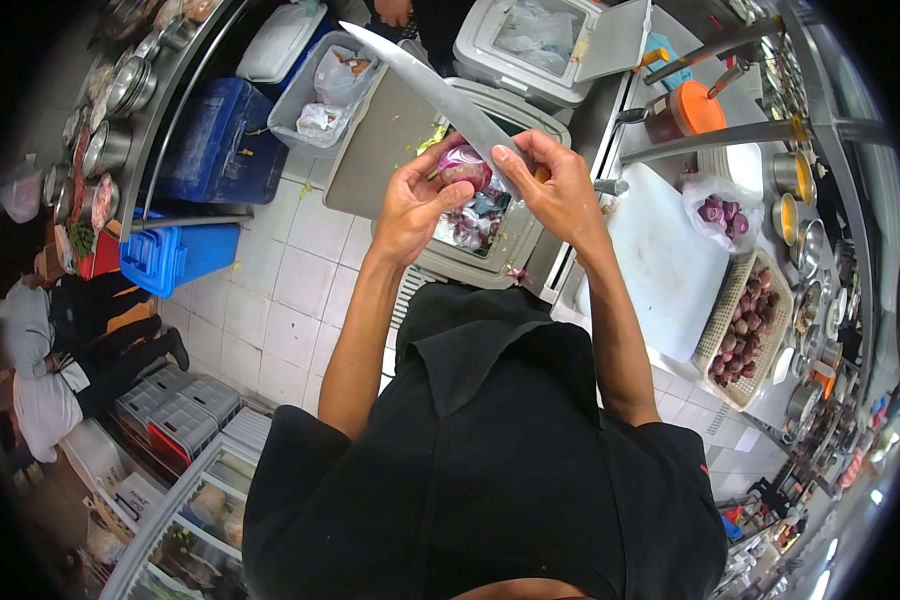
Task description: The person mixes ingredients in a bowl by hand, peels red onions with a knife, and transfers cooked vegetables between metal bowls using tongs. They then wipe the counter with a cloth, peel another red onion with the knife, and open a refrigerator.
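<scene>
My left hand [422, 205] is closed around a red onion [465, 168], whose purple and white layers show between the fingers. In my right hand [553, 190] is a large kitchen knife [435, 92]; its long blade points up and to the left. The heel of the blade is close beside the onion, and I cannot tell whether they touch. Most of the knife's handle is hidden by my fingers. Both hands are above an open bin [505, 262] that contains onion peels and plastic.
On the right counter are a white cutting board [660, 262], a basket of red onions [778, 318], a bag of peeled onions [700, 205] and an orange-lidded pot [694, 108]. A grey tub [283, 118] and blue bins [210, 150] stand left. Another person [40, 340] is at far left.
</scene>
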{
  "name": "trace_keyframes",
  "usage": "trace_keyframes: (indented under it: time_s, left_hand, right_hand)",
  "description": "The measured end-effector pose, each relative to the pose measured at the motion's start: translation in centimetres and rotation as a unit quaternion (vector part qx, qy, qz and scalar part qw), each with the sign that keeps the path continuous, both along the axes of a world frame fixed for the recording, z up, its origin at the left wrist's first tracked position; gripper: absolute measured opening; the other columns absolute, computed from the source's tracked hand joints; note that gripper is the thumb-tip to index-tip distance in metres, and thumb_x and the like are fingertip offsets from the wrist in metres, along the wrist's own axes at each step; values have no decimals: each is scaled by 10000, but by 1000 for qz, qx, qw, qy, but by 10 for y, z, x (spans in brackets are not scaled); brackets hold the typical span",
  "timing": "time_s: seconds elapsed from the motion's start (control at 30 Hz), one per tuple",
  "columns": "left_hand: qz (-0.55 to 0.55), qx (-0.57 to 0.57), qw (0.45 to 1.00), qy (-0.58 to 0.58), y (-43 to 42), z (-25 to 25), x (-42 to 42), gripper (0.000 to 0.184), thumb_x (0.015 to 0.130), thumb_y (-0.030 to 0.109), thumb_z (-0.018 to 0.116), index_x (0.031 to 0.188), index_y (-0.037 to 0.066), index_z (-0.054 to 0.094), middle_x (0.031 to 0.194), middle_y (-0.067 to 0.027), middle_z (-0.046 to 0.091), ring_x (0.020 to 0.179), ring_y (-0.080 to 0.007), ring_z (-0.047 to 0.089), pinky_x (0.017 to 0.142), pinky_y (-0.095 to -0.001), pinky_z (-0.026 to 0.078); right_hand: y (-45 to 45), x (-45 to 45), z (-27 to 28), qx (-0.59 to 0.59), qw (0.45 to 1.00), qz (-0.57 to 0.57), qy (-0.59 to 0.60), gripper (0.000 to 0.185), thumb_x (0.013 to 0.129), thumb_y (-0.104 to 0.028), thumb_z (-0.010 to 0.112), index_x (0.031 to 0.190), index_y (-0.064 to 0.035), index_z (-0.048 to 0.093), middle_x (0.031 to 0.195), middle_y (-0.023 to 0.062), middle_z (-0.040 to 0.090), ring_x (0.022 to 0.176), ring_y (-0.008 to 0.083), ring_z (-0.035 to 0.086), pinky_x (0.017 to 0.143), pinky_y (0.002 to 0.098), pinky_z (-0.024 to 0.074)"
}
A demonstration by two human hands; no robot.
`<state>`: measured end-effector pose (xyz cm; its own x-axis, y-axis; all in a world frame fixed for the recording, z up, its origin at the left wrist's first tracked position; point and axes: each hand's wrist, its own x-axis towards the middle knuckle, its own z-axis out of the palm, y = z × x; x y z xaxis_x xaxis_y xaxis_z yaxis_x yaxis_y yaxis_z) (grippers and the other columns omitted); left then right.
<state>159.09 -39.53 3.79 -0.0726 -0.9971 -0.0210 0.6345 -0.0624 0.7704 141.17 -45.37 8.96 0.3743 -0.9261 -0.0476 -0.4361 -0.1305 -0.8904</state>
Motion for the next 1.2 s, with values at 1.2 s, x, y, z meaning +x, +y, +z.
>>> trace_keyframes:
  time_s: [1.2]
  left_hand:
    - [-5, 24, 1000, 5, -4, -5, -17, 591, 808, 18, 741, 1327, -54, 469, 1170, -112, 608, 1040, -155, 600, 920, -286, 479]
  right_hand:
    - [6, -16, -7, -81, 996, -40, 20, 384, 833, -386, 734, 844, -20, 620, 572, 57, 575, 491, 117, 499, 482, 288, 394]
